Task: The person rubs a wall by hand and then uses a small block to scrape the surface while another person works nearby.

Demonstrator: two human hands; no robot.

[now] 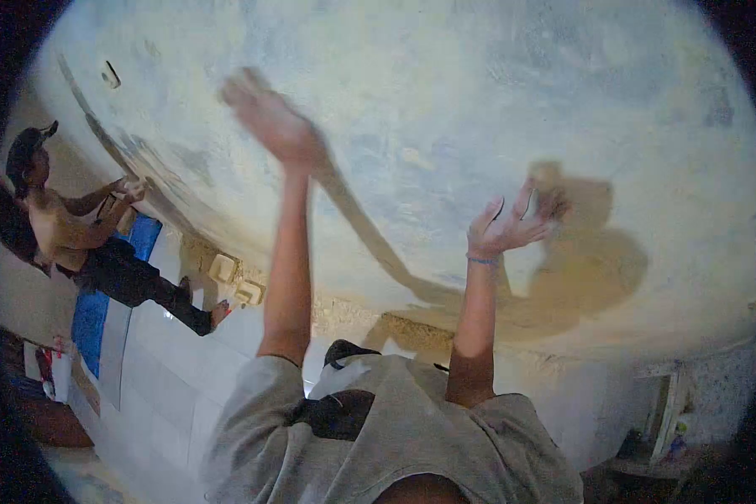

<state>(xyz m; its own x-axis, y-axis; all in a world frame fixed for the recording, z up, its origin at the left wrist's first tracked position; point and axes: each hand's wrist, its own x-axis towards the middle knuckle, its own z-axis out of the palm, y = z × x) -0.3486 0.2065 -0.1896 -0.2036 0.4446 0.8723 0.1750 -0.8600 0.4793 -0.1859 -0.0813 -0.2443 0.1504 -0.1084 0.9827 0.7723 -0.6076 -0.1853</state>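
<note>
Both my arms reach up toward a large wall [412, 109] with patchy bluish-white and yellowish paint. My left hand [273, 122] is stretched out flat near the wall, its fingers smeared by motion. Lower and to the right, my right hand [512, 228] is turned sideways with thumb and fingers spread apart, a blue band [482, 260] around its wrist. A small tan patch [546, 174] shows right at its fingertips; I cannot tell whether it is something held. Dark shadows of my arms and head fall across the wall.
At the left another person [67, 218] in a dark cap and trousers works with both hands at the same wall. Pale yellowish containers [223, 268] stand at the wall's foot on the tiled floor [164, 378]. Blue sheeting [90, 328] lies behind that person. A small fitting [110, 74] sits on the wall.
</note>
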